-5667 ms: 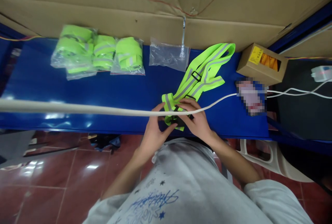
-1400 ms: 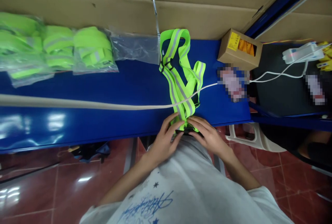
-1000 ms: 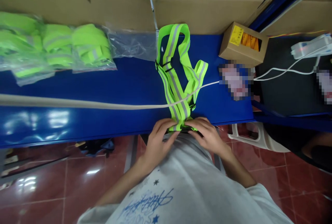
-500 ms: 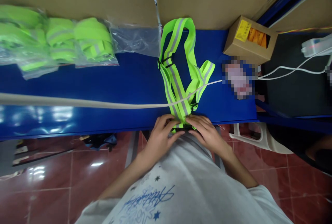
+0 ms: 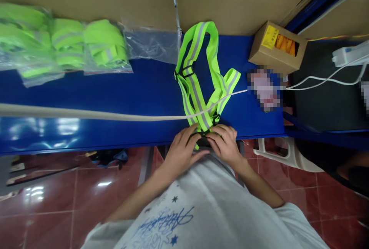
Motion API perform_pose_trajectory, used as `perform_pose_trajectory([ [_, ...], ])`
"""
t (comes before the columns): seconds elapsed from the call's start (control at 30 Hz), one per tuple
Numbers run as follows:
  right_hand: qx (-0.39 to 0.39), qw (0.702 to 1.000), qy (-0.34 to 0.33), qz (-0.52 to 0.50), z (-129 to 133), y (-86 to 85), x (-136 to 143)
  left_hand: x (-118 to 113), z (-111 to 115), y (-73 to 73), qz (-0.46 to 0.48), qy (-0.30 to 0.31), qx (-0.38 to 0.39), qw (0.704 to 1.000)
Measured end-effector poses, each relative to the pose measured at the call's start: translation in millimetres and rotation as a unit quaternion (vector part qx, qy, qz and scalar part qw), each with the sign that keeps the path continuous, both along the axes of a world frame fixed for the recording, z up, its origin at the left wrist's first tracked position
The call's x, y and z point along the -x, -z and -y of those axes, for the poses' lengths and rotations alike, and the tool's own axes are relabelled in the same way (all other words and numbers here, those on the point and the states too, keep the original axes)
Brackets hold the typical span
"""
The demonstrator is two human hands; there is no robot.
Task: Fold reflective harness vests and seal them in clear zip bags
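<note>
A neon yellow-green reflective vest (image 5: 197, 89) made of elastic straps with grey stripes lies loosely looped on the blue table. Black strap sliders show at its left side and near its lower end. At the table's front edge, my left hand (image 5: 183, 150) pinches the vest's near end, thumb stretched out below. Beside it, my right hand (image 5: 226, 143) has its fingers curled over the same end, close to a small black fitting. The fingers partly hide that end of the straps.
Bagged yellow-green straps (image 5: 105, 45) lie at the back left beside a flat plastic bag (image 5: 152, 47). A white cable (image 5: 121, 116) crosses in front of the vest. At the right are a cardboard box (image 5: 284, 62), a blurred-out item (image 5: 265, 89) and a white power strip (image 5: 347, 55).
My right hand has shifted slightly left and curled its fingers more over the vest's near end. The left hand's fingers have shifted a little on the strap.
</note>
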State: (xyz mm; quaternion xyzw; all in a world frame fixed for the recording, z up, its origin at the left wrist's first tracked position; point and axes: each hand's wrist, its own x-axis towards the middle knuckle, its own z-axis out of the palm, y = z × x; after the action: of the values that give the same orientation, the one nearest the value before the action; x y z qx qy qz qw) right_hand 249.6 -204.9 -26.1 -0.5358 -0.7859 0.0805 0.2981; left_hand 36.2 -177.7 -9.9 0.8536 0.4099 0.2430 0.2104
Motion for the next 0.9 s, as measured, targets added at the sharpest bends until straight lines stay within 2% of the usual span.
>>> perform_pose_trajectory([
  [0.1,-0.024,0.999,-0.021,0.010,3.3,0.9,-3.5,8.7,2.7,5.3,-0.058,0.030,-0.086,0.994],
  [0.17,-0.005,0.997,-0.069,0.037,5.2,0.4,-7.5,15.3,2.4,10.3,-0.063,0.040,-0.126,0.989],
  [0.27,0.012,0.988,-0.131,0.085,7.4,-2.1,-13.8,22.9,-1.1,17.7,-0.035,0.054,-0.142,0.988],
  [0.33,0.007,0.986,-0.143,0.082,7.6,-4.1,-16.8,24.8,-4.1,21.3,-0.006,0.066,-0.138,0.988],
  [0.43,0.017,0.991,-0.131,0.013,3.5,-6.0,-16.7,21.6,-7.5,23.9,0.050,0.067,-0.109,0.991],
  [0.57,0.037,0.996,-0.042,-0.075,-9.1,-8.7,-7.7,10.1,-10.5,22.2,0.099,-0.018,-0.021,0.995],
  [0.63,0.058,0.996,-0.016,-0.071,-15.3,-11.6,-2.6,5.0,-12.3,19.2,0.085,-0.056,0.025,0.994],
  [0.77,0.105,0.994,0.040,-0.013,-24.2,-18.9,-0.9,1.1,-16.9,12.4,0.059,-0.086,0.082,0.991],
  [0.9,0.138,0.990,0.023,-0.013,-36.5,-22.9,-19.2,4.2,-22.3,7.0,0.050,-0.072,0.144,0.986],
])
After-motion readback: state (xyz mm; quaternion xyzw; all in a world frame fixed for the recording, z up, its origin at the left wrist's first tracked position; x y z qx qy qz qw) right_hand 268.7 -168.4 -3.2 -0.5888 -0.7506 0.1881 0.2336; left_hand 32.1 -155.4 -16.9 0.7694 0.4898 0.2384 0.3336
